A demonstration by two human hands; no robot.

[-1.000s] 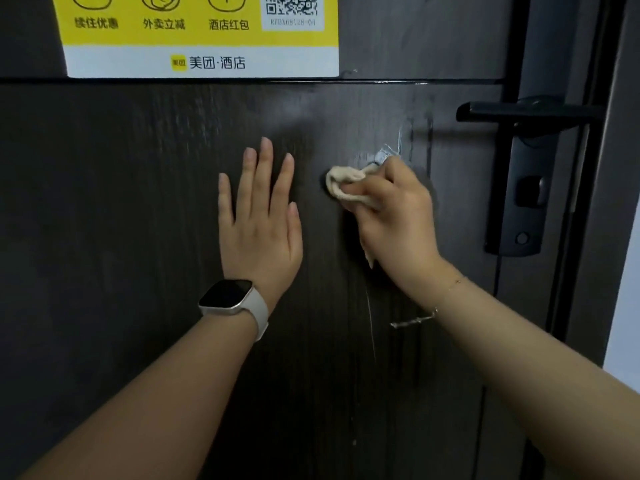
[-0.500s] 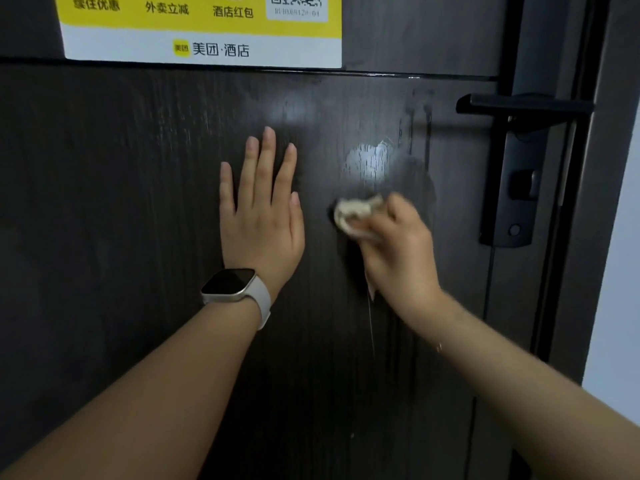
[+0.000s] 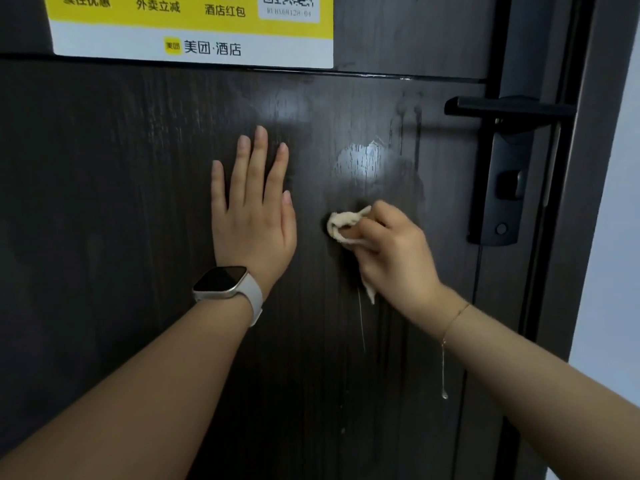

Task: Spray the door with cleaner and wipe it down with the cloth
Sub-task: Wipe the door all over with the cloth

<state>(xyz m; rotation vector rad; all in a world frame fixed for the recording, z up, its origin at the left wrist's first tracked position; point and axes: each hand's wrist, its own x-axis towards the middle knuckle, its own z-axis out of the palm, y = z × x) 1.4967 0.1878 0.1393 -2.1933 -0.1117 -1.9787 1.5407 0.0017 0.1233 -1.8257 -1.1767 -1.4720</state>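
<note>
A dark wood-grain door (image 3: 104,202) fills the view. My left hand (image 3: 252,209) lies flat on it with the fingers spread, a watch on the wrist. To its right, my right hand (image 3: 391,251) is closed around a bunched cream cloth (image 3: 343,225) and presses it against the door. A wet shiny patch (image 3: 360,164) with thin drip lines sits just above the cloth. No spray bottle is in view.
A black lever handle (image 3: 505,107) and its lock plate (image 3: 505,188) are at the right, near the door's edge. A yellow and white sticker (image 3: 194,29) is stuck on the door at the top. A pale wall (image 3: 609,202) shows at the far right.
My right hand has slid the cloth down the door from the wet patch, leaving it uncovered. My left hand has stayed flat in place.
</note>
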